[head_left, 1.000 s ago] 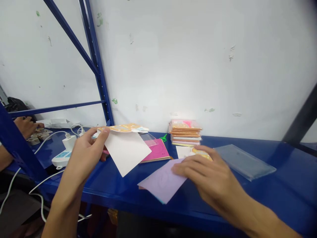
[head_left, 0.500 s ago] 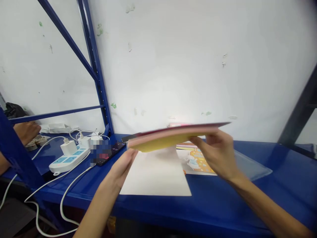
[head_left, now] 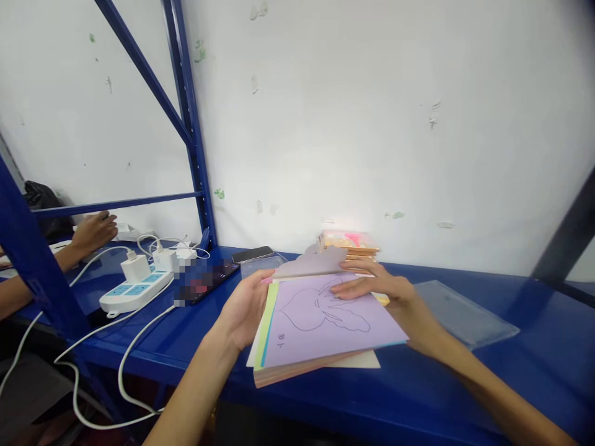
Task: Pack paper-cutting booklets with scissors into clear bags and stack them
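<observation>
A thick pad of coloured paper is tilted up over the table, its top purple sheet showing a line-drawn radish. Along its far edge a greyish sheet stands folded up. My left hand is closed on the pad's left side, fingers partly hidden beneath. At the right side, my right hand grips the pad, with fingers on the purple sheet and against the raised sheet; its thumb is hidden. Under the pad, a white sheet lies on the blue table.
Behind the pad is a stack of booklets. A clear plastic sleeve lies to the right. On the left are a power strip with white cables, a phone, another phone, and another person's hand beyond the rack post.
The pad has come down from edge-on to face me, showing the purple sheet. A sheet now stands raised at its far edge. My right fingers have moved onto its top.
</observation>
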Tool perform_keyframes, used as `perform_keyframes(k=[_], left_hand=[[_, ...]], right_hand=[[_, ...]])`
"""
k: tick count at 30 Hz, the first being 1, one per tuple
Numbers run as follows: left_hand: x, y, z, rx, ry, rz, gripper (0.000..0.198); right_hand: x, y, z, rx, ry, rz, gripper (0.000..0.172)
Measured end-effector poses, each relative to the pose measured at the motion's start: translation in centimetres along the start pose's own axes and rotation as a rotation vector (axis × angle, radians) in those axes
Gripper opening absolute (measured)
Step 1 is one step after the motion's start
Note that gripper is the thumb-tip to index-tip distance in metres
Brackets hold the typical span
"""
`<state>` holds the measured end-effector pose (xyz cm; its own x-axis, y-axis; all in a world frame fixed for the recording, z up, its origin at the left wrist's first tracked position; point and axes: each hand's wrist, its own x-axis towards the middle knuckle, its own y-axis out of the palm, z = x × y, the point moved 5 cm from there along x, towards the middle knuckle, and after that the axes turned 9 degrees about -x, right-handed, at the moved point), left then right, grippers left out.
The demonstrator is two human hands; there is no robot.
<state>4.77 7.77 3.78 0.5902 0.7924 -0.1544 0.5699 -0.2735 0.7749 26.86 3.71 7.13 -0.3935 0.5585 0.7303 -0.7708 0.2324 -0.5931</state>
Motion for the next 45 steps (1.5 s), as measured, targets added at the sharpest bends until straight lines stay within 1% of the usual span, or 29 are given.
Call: perform_keyframes(k=[4,6,8,9,10,11,12,13,14,15,16,17,18,19,20,22,24,25,27,29,31,34,36,38,41,45], left_hand=[[0.7,-1.2,-0.2,0.014,0.012,-0.074,0.048],[1.0,-1.9,-0.2,0.021,-0.008,-0.107,0.050],[1.2,-2.2,-0.2,0.022,-0.018,-0.125,0.053],[1.2,-2.3,-0.2,0.017,-0.011,-0.131,0.055],[1.2,-2.3,-0.3,0.008,0.005,-0.139,0.057],[1.1,-2.3,-0.5,-0.004,0.033,-0.149,0.059],[1.1,-2.2,-0.8,-0.015,0.072,-0.162,0.061],[0.9,-2.1,-1.0,-0.023,0.123,-0.177,0.062],[0.8,-2.0,-1.3,-0.028,0.185,-0.194,0.061],[0.7,-1.9,-1.5,-0.029,0.252,-0.213,0.059],[0.6,-1.7,-1.7,-0.028,0.322,-0.234,0.056],[0.5,-1.5,-1.6,-0.026,0.386,-0.250,0.052],[0.5,-1.2,-1.4,-0.024,0.440,-0.254,0.048],[0.5,-0.9,-1.1,-0.024,0.485,-0.244,0.045],[0.6,-0.5,-0.7,-0.021,0.520,-0.224,0.044],[0.6,0.1,0.1,0.005,0.588,-0.192,0.045],[0.6,0.5,0.6,0.102,0.627,-0.188,0.048],[0.5,0.6,0.7,0.183,0.620,-0.176,0.049],[0.5,1.1,1.0,0.383,0.547,-0.091,0.050],[0.5,1.7,1.4,0.565,0.463,0.030,0.049],[0.5,2.0,2.0,0.675,0.414,0.103,0.047],[0.7,2.2,3.7,0.715,0.389,0.085,0.042],[1.0,2.6,5.0,0.695,0.419,0.083,0.040],[1.3,3.0,6.2,0.666,0.463,0.107,0.037],[1.7,3.3,7.4,0.638,0.496,0.106,0.035],[1.8,3.2,7.7,0.609,0.520,0.070,0.037]], right_hand=[[0.1,0.4,-1.0,-0.052,0.020,0.051,0.024],[0.3,0.5,-1.1,-0.065,0.035,0.033,0.023],[0.5,0.6,-1.4,-0.047,0.087,-0.020,0.023],[0.5,0.5,-1.8,-0.021,0.154,-0.059,0.030],[0.4,0.4,-2.3,0.027,0.256,-0.091,0.041],[0.2,0.4,-2.9,0.111,0.382,-0.104,0.050],[-0.2,0.6,-3.4,0.237,0.513,-0.093,0.054],[-0.6,1.1,-3.8,0.406,0.633,-0.044,0.052],[-1.0,1.7,-3.7,0.602,0.721,0.044,0.049],[-1.3,2.5,-3.2,0.794,0.768,0.161,0.050],[-1.6,3.2,-2.3,0.954,0.779,0.279,0.055],[-1.7,3.8,-1.4,1.060,0.766,0.363,0.058],[-1.7,4.2,-0.6,1.106,0.746,0.401,0.059],[-1.5,4.4,-0.1,1.095,0.733,0.376,0.058],[-1.2,4.5,0.1,1.042,0.734,0.297,0.057],[-0.7,4.2,0.0,0.886,0.776,0.095,0.056],[-0.3,3.4,-0.4,0.745,0.825,-0.048,0.053],[-0.2,2.8,-0.6,0.690,0.827,-0.087,0.051],[-0.3,1.5,-1.0,0.572,0.790,-0.093,0.045],[-0.8,0.2,-1.2,0.433,0.736,-0.046,0.040],[-1.8,-0.7,-1.1,0.333,0.712,-0.007,0.037],[-3.8,-0.8,-1.0,0.335,0.751,-0.014,0.038],[-5.0,-0.3,-1.0,0.386,0.783,-0.068,0.043],[-5.7,0.2,-1.0,0.448,0.799,-0.144,0.049],[-5.8,0.7,-1.0,0.493,0.793,-0.218,0.051],[-5.1,0.4,-0.5,0.460,0.803,-0.228,0.045]])
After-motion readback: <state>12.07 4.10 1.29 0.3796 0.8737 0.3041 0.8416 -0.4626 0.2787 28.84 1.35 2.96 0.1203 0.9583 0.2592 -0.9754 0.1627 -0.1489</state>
